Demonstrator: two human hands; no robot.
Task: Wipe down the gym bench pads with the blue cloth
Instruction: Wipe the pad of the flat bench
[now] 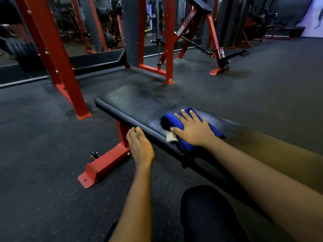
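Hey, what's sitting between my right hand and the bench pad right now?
The folded blue cloth lies there, pressed flat under the right hand onto the black bench pad; the head view shows it.

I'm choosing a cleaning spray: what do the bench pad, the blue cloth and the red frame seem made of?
The bench pad: likely black vinyl or leatherette; pebbled sheen, piped edge. The blue cloth: soft plush fabric, perhaps microfibre or terry; thick folds, sewn tag. The red frame: probably painted steel; glossy, hard square sections, bolt hole.
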